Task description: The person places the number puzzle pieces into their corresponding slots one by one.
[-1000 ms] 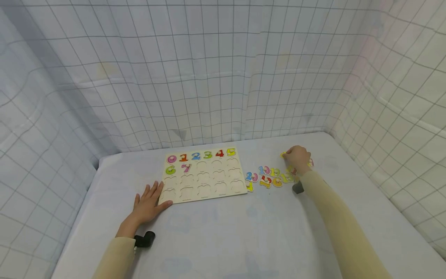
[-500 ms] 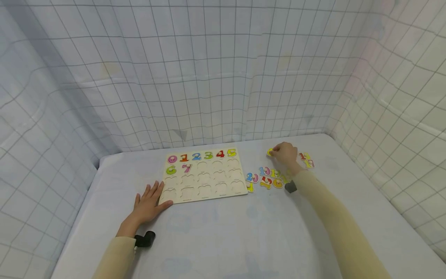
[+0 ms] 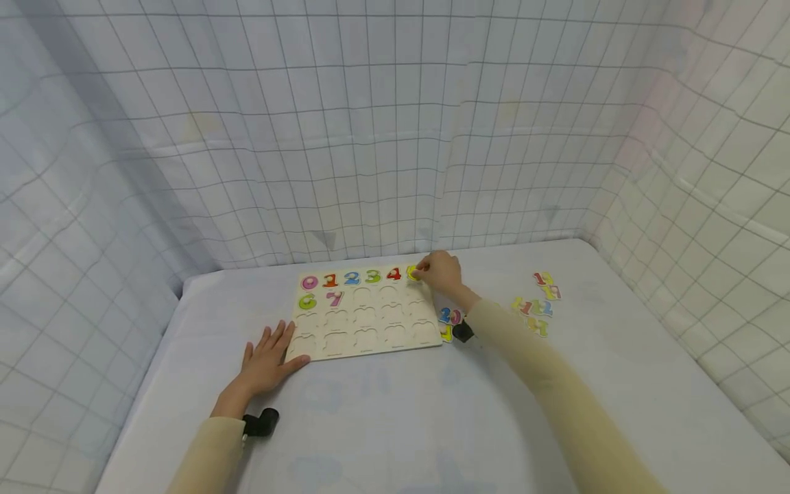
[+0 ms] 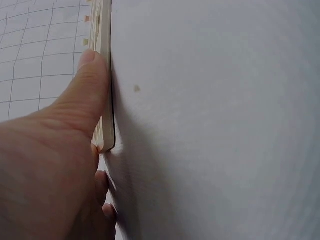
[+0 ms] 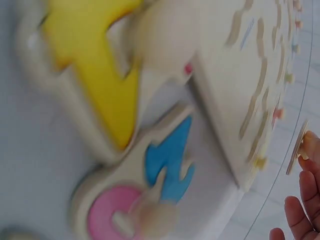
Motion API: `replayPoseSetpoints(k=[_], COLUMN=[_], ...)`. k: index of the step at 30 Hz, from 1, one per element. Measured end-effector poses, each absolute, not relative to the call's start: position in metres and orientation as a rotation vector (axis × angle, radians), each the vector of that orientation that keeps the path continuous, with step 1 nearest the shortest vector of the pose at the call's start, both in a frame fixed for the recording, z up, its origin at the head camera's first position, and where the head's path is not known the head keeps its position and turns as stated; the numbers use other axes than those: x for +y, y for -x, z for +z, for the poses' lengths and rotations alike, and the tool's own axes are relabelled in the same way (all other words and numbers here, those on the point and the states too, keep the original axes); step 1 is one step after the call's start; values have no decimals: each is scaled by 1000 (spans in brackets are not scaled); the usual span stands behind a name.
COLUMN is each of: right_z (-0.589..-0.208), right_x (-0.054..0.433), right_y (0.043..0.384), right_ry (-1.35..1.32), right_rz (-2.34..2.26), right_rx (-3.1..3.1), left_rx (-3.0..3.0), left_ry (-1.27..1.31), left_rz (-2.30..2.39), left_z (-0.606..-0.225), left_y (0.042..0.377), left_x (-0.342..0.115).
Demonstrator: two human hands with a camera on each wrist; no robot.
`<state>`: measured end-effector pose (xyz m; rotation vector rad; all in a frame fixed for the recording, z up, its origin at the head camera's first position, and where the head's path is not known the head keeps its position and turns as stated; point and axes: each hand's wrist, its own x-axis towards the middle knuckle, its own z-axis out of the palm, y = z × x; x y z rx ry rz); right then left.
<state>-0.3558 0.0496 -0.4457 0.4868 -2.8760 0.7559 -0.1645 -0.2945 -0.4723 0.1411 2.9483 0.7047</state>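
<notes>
Right hand [image 3: 441, 271] has moved left, its narrow grip pinching a piece [image 5: 298, 150] near the far right corner of the board [image 3: 382, 348]; left hand [image 3: 265, 367], fingers spread, rests at its near left. Placing seems underway; next probably calls for lining up.

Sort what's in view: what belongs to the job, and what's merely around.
Likely the job:
puzzle board, touched by the left hand
held piece in the right hand
seated number pieces
loose number pieces

Merely around:
grid-patterned cloth
white tabletop
worn black devices
</notes>
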Motion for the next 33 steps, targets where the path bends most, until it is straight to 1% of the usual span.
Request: replayPoseSetpoints(k=[6,12,26,33], right_z=[-451,-459,-466,-462], right_x=[5,-24,-51,-58], right_y=[350,348,344,343], right_ry=[-656,-808,-1025,-1009], right_rz=[911,946,894,916], right_rx=[-2880,-2903,-2876,-2898], left_rx=[2935,2927,2939,2939], left_ry=[-130,-133,-118,-112], left_rz=[709,695,692,687], left_z=[-472,-475,-473,-472], left_y=[165,167,165,164], left_x=[-293,-290,-292,-294])
